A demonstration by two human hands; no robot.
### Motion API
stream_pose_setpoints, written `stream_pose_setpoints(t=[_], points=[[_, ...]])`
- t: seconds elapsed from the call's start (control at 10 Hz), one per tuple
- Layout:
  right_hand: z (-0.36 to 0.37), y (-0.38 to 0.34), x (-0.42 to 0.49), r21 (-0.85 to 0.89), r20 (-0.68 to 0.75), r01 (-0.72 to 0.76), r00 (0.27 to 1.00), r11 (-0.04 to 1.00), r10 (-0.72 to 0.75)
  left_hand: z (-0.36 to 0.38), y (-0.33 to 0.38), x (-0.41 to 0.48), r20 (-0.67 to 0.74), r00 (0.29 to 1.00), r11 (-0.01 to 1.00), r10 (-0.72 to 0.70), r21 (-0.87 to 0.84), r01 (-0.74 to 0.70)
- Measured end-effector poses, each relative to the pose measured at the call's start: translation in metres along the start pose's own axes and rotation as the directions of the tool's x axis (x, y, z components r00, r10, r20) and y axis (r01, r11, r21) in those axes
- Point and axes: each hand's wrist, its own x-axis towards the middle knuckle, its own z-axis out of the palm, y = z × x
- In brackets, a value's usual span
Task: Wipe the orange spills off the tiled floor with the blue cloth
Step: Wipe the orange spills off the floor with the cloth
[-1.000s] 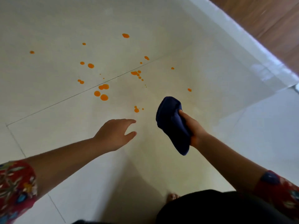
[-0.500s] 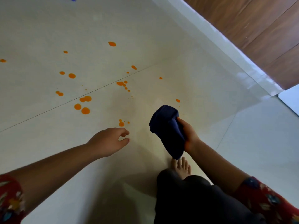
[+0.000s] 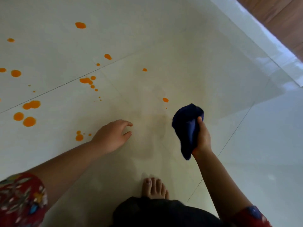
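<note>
Orange spills [image 3: 29,121] dot the pale tiled floor [image 3: 164,46] across the left and middle, with one small drop [image 3: 165,99] just beyond the cloth. My right hand [image 3: 202,136] grips a bunched dark blue cloth [image 3: 186,128] held above the floor at centre right. My left hand [image 3: 113,136] hovers over the tiles with loosely curled fingers and holds nothing, just right of a small orange cluster [image 3: 79,136].
A white skirting strip [image 3: 270,46] and brown wooden surface [image 3: 282,17] run along the upper right. My bare foot [image 3: 154,188] stands on the tile at bottom centre, above my dark clothing [image 3: 160,213]. Grout lines cross the floor.
The view has dropped closer to the floor and the spills look larger. My foot has come into sight. Both hands stay in much the same pose, the cloth still held.
</note>
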Motion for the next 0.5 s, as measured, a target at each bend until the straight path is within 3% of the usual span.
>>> stream_pose_setpoints(t=[0.1, 0.2, 0.3, 0.4, 0.5], points=[[-0.005, -0.006, 0.037, -0.072, 0.189, 0.087, 0.979, 0.994, -0.072, 0.013, 0.016, 0.017, -0.026, 1.0, 0.999, -0.001, -0.041, 0.0], [0.016, 0.006, 0.06, -0.581, 0.363, 0.321, 0.925, 0.748, -0.115, 0.017, 0.02, 0.028, -0.045, 0.999, 1.0, -0.003, -0.031, 0.001], [0.032, 0.032, 0.076, -0.748, 0.412, 0.434, 0.897, 0.502, -0.163, 0.015, 0.021, 0.034, -0.05, 0.999, 1.0, 0.014, 0.009, -0.014], [0.038, 0.052, 0.082, -0.799, 0.471, 0.513, 0.858, 0.314, -0.205, 0.014, 0.021, 0.037, -0.051, 0.999, 0.999, 0.02, 0.031, -0.019], [0.041, 0.067, 0.084, -0.799, 0.484, 0.532, 0.845, 0.281, -0.226, 0.02, 0.018, 0.043, -0.044, 0.998, 0.996, 0.043, 0.081, -0.04]])
